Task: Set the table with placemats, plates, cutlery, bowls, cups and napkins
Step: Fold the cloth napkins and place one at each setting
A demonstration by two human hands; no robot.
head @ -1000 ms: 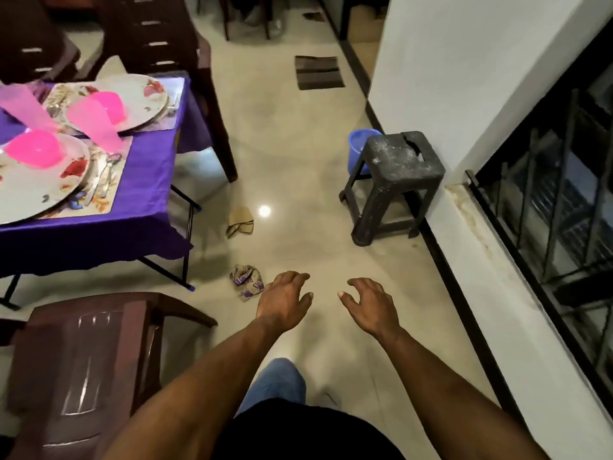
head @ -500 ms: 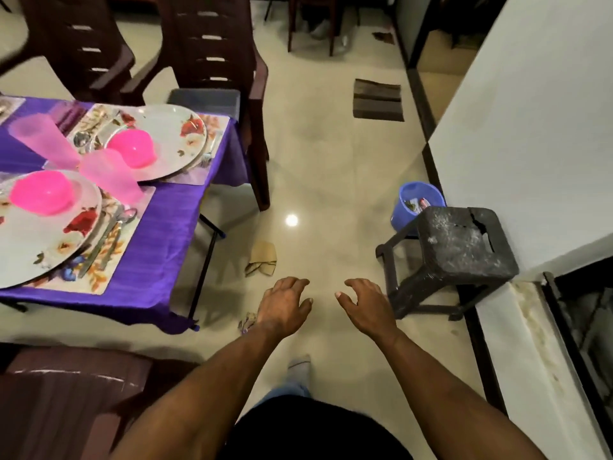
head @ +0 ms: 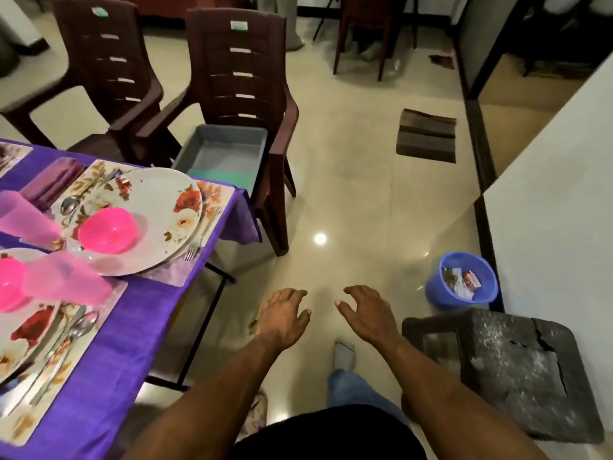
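Table: we see a table under a purple cloth (head: 109, 366) at the left, with two place settings in view and a strip of another patterned mat at the far left edge.
Far setting: a floral placemat (head: 212, 194) carries a white round plate with red roses (head: 159, 207); a bright pink plastic bowl (head: 107, 230) sits on that plate, a steel fork (head: 202, 235) lies just right of the plate, a spoon (head: 70, 204) to its left, and a folded purple napkin (head: 54, 180) beside the mat.
Near setting: a second floral placemat (head: 53, 370) holds another rose-patterned plate (head: 30, 330), partly cut off, with a second pink bowl (head: 10, 287) on it and steel cutlery (head: 71, 336) along its right side.
Cups: two translucent pink plastic cups (head: 66, 287) stand between the two settings.
Done, as we judge: both visible settings look complete, though we cannot make out a napkin for the near one.
Left to do: possibly that napkin and any places out of view.
Supply tray: a grey plastic tray (head: 225, 151) on the brown plastic chair (head: 242, 78) looks empty.
Our left hand (head: 282, 315): fingers loosely spread, holding nothing, over the floor.
Our right hand (head: 370, 313): likewise relaxed and empty, well apart from the table.
Nearby: a dark worn stool (head: 517, 370) and a blue bin (head: 464, 280).
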